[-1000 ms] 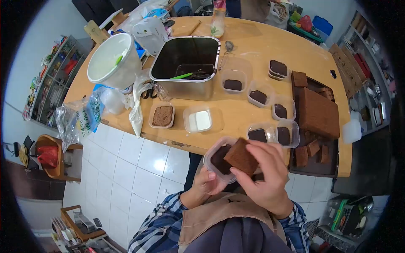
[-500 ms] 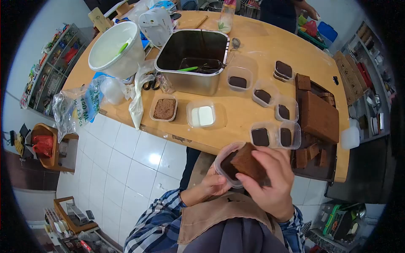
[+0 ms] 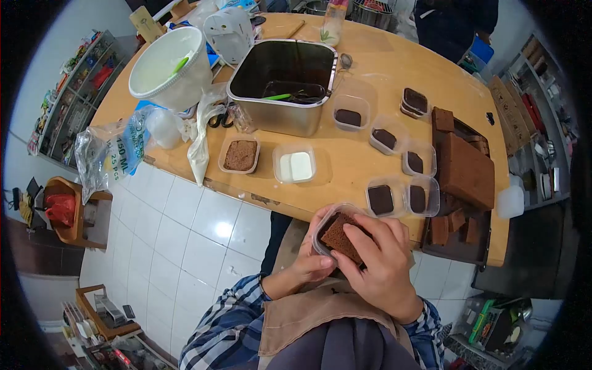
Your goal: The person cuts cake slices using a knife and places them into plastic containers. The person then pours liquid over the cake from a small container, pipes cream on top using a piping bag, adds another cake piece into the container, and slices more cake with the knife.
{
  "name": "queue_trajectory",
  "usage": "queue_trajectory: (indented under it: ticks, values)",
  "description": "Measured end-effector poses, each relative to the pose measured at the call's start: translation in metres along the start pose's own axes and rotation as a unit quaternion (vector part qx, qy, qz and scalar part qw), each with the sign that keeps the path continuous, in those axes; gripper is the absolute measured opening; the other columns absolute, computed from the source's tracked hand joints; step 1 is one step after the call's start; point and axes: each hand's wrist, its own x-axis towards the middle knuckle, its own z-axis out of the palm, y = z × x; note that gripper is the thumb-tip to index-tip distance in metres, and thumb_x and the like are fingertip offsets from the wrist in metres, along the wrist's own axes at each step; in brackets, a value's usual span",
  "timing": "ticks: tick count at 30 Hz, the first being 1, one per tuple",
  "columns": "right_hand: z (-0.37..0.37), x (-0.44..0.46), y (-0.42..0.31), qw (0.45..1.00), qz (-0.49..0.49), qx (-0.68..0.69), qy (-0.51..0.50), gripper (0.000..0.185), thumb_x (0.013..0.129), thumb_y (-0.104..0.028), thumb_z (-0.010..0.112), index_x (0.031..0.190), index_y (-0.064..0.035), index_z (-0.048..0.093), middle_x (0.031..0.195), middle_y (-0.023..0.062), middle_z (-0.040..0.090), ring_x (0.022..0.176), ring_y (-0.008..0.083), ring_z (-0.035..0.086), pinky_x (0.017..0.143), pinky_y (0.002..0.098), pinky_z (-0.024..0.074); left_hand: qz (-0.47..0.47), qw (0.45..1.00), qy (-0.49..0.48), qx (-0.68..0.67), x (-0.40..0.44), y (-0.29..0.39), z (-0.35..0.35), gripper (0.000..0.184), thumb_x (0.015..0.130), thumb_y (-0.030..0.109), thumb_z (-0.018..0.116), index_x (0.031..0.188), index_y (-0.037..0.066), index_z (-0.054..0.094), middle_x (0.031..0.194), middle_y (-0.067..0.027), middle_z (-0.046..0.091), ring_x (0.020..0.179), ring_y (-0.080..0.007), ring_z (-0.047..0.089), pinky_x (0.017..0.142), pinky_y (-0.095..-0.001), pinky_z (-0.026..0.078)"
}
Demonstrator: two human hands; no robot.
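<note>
My left hand (image 3: pixel 310 262) is wrapped round a clear plastic cup (image 3: pixel 319 237), held tilted in front of my apron. A square piece of chocolate cake (image 3: pixel 340 238) sits partly inside the cup's mouth, with the fingers of my right hand (image 3: pixel 382 262) closed on it. The right fingers hide part of the cake and the cup's far rim. Just beyond my hands on the table stand clear cups with a dark layer in the bottom, among them one cup (image 3: pixel 380 200) and a neighbouring cup (image 3: pixel 424 196).
A dark tray (image 3: pixel 459 245) at right bears a large chocolate cake (image 3: pixel 468 169) and cut pieces. Toward the left stand a cake-filled cup (image 3: pixel 240 155), a cup with white filling (image 3: pixel 295 164), a piping bag (image 3: pixel 200 145), a steel container (image 3: pixel 280 117) and a white bucket (image 3: pixel 166 68). Another person (image 3: pixel 453 28) stands behind the table.
My right hand has moved left and brought the cake piece down into the cup's mouth. The person at the back has shifted to the right.
</note>
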Motion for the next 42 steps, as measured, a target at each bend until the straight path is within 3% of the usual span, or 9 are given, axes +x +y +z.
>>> queue_trajectory:
  ticks: [7, 10, 13, 32, 42]
  values:
    - [0.001, -0.002, 0.001, 1.0, -0.002, -0.005, -0.022, 0.038, 0.068, -0.019, 0.069, 0.101, -0.0048, 0.058, 0.104, 0.012, 0.053, 0.092, 0.0276, 0.05, 0.075, 0.0403, 0.036, 0.007, 1.0, 0.004, 0.022, 0.0, 0.002, 0.002, 0.086, 0.062, 0.016, 0.07, 0.131, 0.007, 0.02, 0.125, -0.0136, 0.039, 0.12, -0.0243, 0.04, 0.104, -0.0367, 0.031]
    - [0.003, -0.002, 0.001, 1.0, -0.001, -0.005, -0.022, 0.037, 0.069, -0.02, 0.068, 0.101, -0.0048, 0.058, 0.104, 0.012, 0.054, 0.092, 0.0275, 0.05, 0.075, 0.0404, 0.0357, 0.012, 0.995, 0.01, 0.102, -0.001, 0.002, 0.002, 0.087, 0.064, 0.032, 0.069, 0.134, 0.009, 0.023, 0.132, -0.0189, 0.036, 0.124, -0.0298, 0.036, 0.105, -0.0408, 0.027]
    - [0.005, -0.004, 0.001, 1.0, 0.001, -0.004, -0.015, 0.037, 0.069, -0.02, 0.068, 0.101, -0.0049, 0.059, 0.105, 0.0122, 0.054, 0.093, 0.0276, 0.05, 0.075, 0.0406, 0.0355, 0.012, 1.0, 0.005, 0.023, 0.0, 0.003, 0.004, 0.085, 0.063, 0.015, 0.07, 0.131, 0.007, 0.02, 0.126, -0.0138, 0.039, 0.12, -0.0242, 0.04, 0.105, -0.0365, 0.029]
    - [0.01, -0.001, -0.001, 0.999, -0.004, -0.042, -0.002, 0.04, 0.065, -0.018, 0.069, 0.101, -0.0046, 0.058, 0.104, 0.0096, 0.053, 0.092, 0.0274, 0.049, 0.075, 0.0414, 0.0364, 0.022, 0.998, 0.031, 0.05, -0.006, 0.005, 0.011, 0.088, 0.062, 0.012, 0.074, 0.132, 0.01, 0.021, 0.126, -0.0089, 0.038, 0.12, -0.0219, 0.039, 0.102, -0.036, 0.034]
    - [0.01, 0.003, -0.001, 0.999, 0.018, -0.039, 0.015, 0.041, 0.059, -0.014, 0.075, 0.096, -0.0021, 0.06, 0.093, 0.0111, 0.053, 0.085, 0.0282, 0.049, 0.072, 0.0391, 0.0371, 0.044, 0.998, 0.007, 0.05, -0.004, 0.0, 0.001, 0.087, 0.063, 0.01, 0.074, 0.132, 0.01, 0.021, 0.128, -0.0092, 0.037, 0.122, -0.0224, 0.038, 0.103, -0.036, 0.032]
